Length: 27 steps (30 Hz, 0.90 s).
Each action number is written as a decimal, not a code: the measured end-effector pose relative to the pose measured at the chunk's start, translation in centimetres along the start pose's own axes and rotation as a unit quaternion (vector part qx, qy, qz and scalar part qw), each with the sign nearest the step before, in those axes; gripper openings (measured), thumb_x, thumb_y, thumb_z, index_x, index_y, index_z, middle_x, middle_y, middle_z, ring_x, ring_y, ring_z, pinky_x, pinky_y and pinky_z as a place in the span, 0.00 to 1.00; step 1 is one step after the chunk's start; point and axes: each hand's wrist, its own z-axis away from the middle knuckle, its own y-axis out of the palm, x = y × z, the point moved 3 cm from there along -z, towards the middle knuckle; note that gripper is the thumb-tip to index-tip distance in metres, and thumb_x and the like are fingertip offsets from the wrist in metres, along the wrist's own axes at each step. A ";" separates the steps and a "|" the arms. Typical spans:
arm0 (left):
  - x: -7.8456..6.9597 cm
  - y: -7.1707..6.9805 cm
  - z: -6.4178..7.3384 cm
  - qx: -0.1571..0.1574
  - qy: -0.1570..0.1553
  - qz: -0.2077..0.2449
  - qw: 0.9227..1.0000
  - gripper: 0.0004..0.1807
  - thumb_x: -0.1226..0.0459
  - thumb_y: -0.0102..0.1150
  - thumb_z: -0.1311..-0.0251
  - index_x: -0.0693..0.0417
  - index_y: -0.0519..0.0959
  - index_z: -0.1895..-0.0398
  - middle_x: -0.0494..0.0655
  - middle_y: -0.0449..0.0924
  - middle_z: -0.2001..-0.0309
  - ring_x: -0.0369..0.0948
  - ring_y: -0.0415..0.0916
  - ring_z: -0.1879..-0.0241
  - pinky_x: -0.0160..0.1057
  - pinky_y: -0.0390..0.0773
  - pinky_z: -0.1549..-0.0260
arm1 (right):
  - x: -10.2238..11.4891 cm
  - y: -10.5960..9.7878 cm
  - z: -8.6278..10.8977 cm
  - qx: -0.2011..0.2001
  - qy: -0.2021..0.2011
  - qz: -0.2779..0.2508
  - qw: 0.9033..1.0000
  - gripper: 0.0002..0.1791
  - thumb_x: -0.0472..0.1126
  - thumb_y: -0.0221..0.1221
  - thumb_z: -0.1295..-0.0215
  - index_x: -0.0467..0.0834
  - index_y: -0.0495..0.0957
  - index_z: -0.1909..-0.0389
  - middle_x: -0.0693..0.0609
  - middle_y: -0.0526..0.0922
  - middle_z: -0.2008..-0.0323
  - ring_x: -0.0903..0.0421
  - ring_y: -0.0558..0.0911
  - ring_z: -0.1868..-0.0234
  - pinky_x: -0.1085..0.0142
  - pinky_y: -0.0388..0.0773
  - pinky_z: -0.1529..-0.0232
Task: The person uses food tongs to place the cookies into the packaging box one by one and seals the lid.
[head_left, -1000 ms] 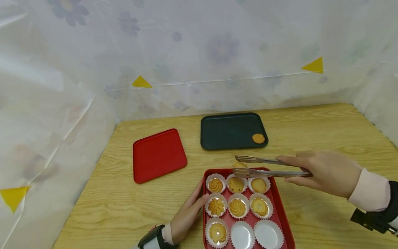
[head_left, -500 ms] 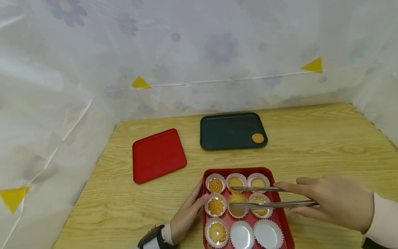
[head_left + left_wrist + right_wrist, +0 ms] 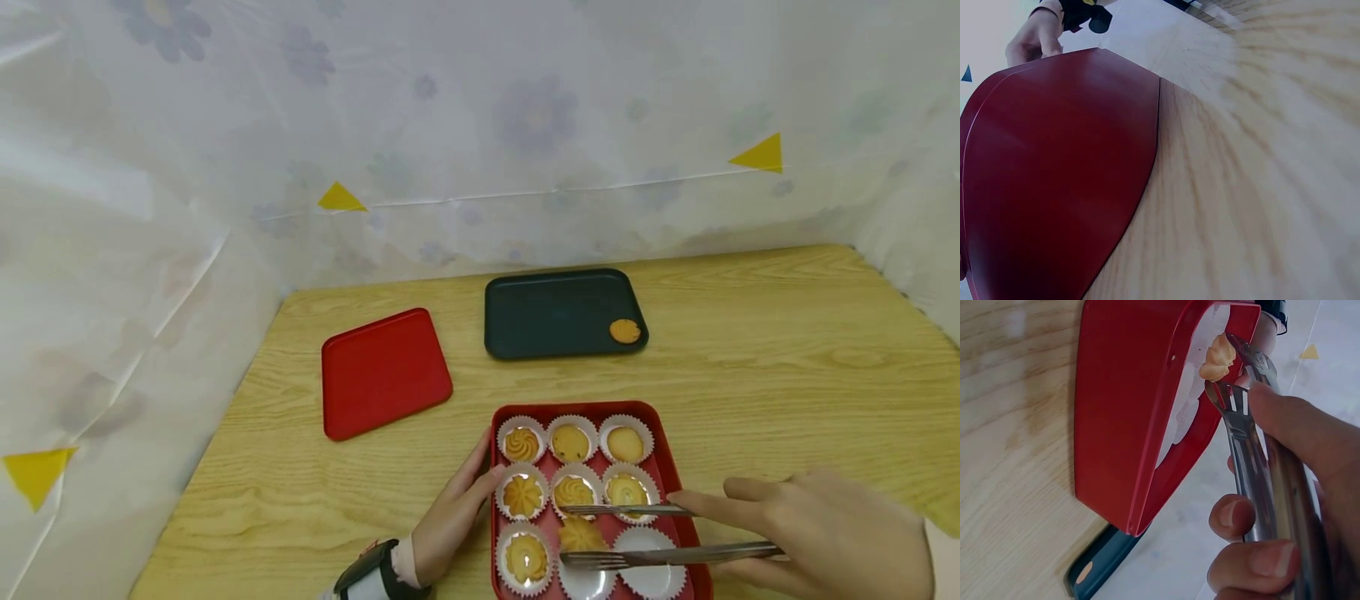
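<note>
In the head view, a wooden surface (image 3: pixel 772 333) runs back to pale plastic sheeting (image 3: pixel 465 125) that closes in the left, rear and right, printed with faint flowers (soft purples and greens) and marked with yellow triangles (image 3: pixel 759 154). Ahead and to the left of the right hand (image 3: pixel 832 533) lies a dark tray (image 3: pixel 555 317) bearing a round cookie (image 3: pixel 625 331); a flat red tray (image 3: pixel 386 375) lies beyond the left hand, slightly to its left. Between the hands stands a red box (image 3: pixel 667 467) with paper cups (image 3: pixel 652 575) in three rows of three. The left hand (image 3: pixel 450 517) grips the box's side wall beside it, fingers along the outside, thumb at the rim. The right hand comes in from the right, fingers curled round tongs (image 3: pixel 720 552); their tips hold a ridged cookie (image 3: pixel 581 536) to the hand's left, at the middle cup of the nearest row. Whether cookie touches cup, I cannot tell.

In the left wrist view, the box's outer wall rises beside grainy surface, and a strapped wrist and hand show past its rim; the left hand's grip is unclear here.

In the right wrist view, the hand's fingers wrap the tongs firmly, the ridged cookie clamped between the tips ahead of it, within the box's mouth.
</note>
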 end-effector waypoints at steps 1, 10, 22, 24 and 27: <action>0.0 0.0 0.0 0.001 0.001 0.000 1.000 0.37 0.49 0.44 0.27 0.45 0.44 0.22 0.52 0.40 0.22 0.53 0.37 0.24 0.59 0.48 0.30 | 0.0 0.2 0.0 0.006 0.002 -0.003 1.000 0.31 0.68 0.55 0.40 0.56 0.77 0.41 0.69 0.69 0.73 0.70 0.58 0.88 0.74 0.60 0.86; -0.1 0.1 0.0 0.007 0.005 0.012 1.000 0.37 0.50 0.44 0.27 0.45 0.44 0.22 0.52 0.40 0.22 0.52 0.38 0.24 0.57 0.47 0.29 | -0.1 1.2 0.2 -0.008 -0.042 -0.032 0.999 0.27 0.63 0.58 0.37 0.55 0.76 0.40 0.71 0.66 0.73 0.73 0.58 0.85 0.75 0.58 0.86; -0.1 0.1 0.0 0.003 0.005 0.012 1.000 0.37 0.50 0.45 0.27 0.45 0.44 0.22 0.52 0.41 0.22 0.51 0.38 0.24 0.57 0.46 0.29 | 0.5 1.0 0.3 -0.019 -0.055 0.007 0.998 0.28 0.65 0.56 0.38 0.56 0.76 0.41 0.70 0.64 0.75 0.72 0.57 0.85 0.76 0.57 0.85; -0.1 0.1 0.0 0.003 0.006 0.013 1.000 0.37 0.50 0.45 0.27 0.46 0.44 0.22 0.52 0.41 0.22 0.51 0.38 0.24 0.57 0.46 0.29 | 0.5 1.0 0.3 -0.013 -0.053 0.000 0.999 0.28 0.65 0.55 0.38 0.57 0.75 0.40 0.69 0.65 0.75 0.72 0.57 0.86 0.76 0.58 0.85; -0.1 0.1 0.0 0.003 0.005 0.011 1.000 0.37 0.50 0.45 0.27 0.46 0.44 0.22 0.52 0.41 0.22 0.52 0.38 0.24 0.58 0.46 0.29 | 0.4 1.1 0.3 -0.006 -0.053 -0.010 0.999 0.28 0.65 0.56 0.37 0.57 0.75 0.39 0.70 0.65 0.75 0.72 0.58 0.85 0.75 0.58 0.85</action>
